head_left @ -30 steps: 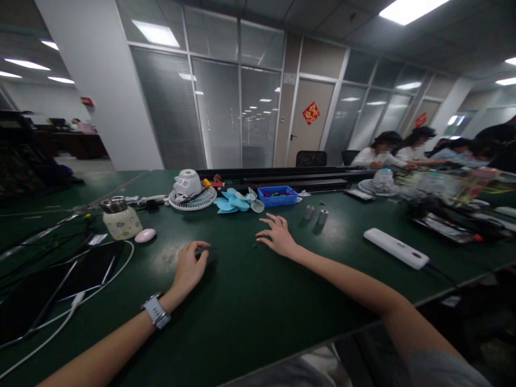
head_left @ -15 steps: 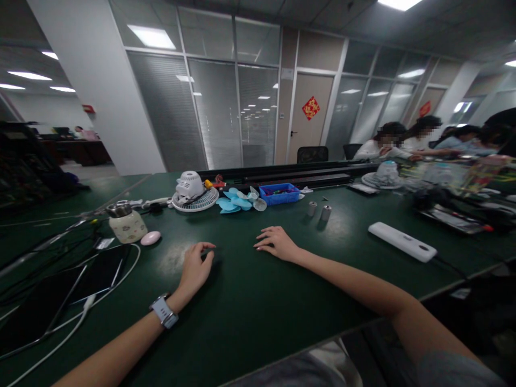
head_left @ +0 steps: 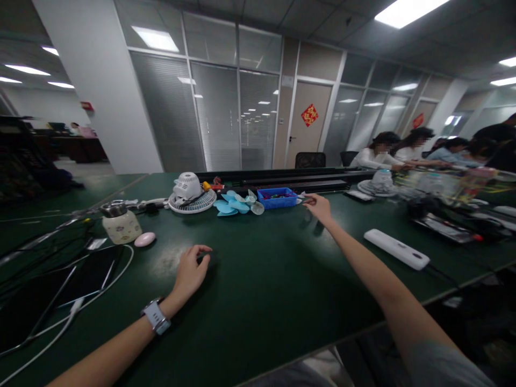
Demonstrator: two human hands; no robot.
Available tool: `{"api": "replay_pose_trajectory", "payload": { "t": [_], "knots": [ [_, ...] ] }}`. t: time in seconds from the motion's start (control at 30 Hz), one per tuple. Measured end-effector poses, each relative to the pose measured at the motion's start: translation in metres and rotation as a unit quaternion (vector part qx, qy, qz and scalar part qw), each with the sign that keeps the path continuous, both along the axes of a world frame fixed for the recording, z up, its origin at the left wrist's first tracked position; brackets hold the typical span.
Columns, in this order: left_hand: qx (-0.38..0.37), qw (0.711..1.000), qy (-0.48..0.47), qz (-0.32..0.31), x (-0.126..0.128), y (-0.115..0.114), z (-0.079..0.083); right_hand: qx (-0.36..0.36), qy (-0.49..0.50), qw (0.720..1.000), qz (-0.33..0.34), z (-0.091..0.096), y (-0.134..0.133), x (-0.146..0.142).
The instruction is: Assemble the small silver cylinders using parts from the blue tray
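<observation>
My left hand (head_left: 192, 270) rests on the green tabletop, wearing a watch at its wrist, fingers curved and thumb apart, with nothing in it. Farther forward, my right hand (head_left: 320, 208) reaches out over two small metal cylinders (head_left: 319, 227), which it partly covers. Its fingers point left with a gap between them, and I see nothing held. Just left of those fingertips is a blue tray (head_left: 278, 201) with small dark and coloured pieces inside. Light-blue fan blades (head_left: 234, 204) lie beside the tray. Left of them, a white fan housing (head_left: 188, 185) sits on its round grille (head_left: 197, 203).
A white power strip (head_left: 397, 249) lies at right. On the left are a patterned bottle (head_left: 122, 226), a pink oval object (head_left: 145, 239), dark tablets (head_left: 36, 301) and a white cable (head_left: 52, 346). Long black bars (head_left: 282, 174) line the back. People (head_left: 385, 150) sit at far right.
My right hand has moved forward and right, from the middle of the table to over the metal cylinders. My left hand has stayed nearly in place. The view has shifted slightly.
</observation>
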State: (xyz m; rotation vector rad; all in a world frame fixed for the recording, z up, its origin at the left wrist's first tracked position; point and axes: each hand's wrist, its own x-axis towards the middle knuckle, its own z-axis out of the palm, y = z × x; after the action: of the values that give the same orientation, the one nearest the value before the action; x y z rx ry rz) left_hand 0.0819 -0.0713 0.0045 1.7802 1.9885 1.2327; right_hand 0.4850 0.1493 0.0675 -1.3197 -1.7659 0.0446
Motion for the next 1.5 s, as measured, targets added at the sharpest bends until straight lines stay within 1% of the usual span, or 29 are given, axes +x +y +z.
{"api": "replay_pose_trajectory", "payload": {
  "t": [0.07, 0.13, 0.23, 0.37, 0.6, 0.87, 1.17, 1.33, 1.43, 1.5],
  "knots": [
    [-0.001, 1.000, -0.001, 0.003, 0.000, 0.000, 0.000, -0.014, -0.010, 1.000, -0.014, -0.002, 0.012, 0.016],
    [0.000, 1.000, 0.000, 0.001, 0.000, 0.000, 0.000, -0.025, -0.018, 0.999, -0.029, -0.008, 0.018, 0.023],
    [-0.004, 1.000, 0.000, -0.002, 0.000, -0.001, 0.000, -0.039, -0.031, 0.998, -0.048, -0.014, 0.024, 0.025],
    [-0.007, 1.000, -0.003, -0.006, 0.000, -0.002, 0.000, -0.057, -0.062, 0.995, -0.062, -0.014, 0.028, 0.027],
    [-0.004, 1.000, -0.002, -0.007, 0.002, -0.001, 0.001, -0.066, -0.112, 0.990, -0.055, -0.010, 0.027, 0.031],
    [0.001, 1.000, 0.004, -0.001, 0.001, 0.000, 0.000, -0.045, -0.109, 0.991, -0.058, -0.015, 0.032, 0.031],
    [0.000, 1.000, 0.014, 0.000, 0.002, -0.001, 0.001, -0.039, -0.158, 0.984, -0.065, -0.019, 0.024, 0.026],
    [0.001, 1.000, 0.019, -0.002, 0.001, -0.001, -0.001, -0.017, -0.174, 0.983, -0.063, -0.022, 0.009, 0.023],
    [-0.002, 1.000, 0.021, -0.004, 0.001, -0.001, -0.002, 0.047, -0.165, 0.982, -0.075, -0.029, -0.002, 0.030],
    [0.000, 1.000, 0.025, -0.006, 0.001, -0.001, -0.002, 0.080, -0.149, 0.979, -0.111, -0.038, -0.008, 0.039]
  ]
}}
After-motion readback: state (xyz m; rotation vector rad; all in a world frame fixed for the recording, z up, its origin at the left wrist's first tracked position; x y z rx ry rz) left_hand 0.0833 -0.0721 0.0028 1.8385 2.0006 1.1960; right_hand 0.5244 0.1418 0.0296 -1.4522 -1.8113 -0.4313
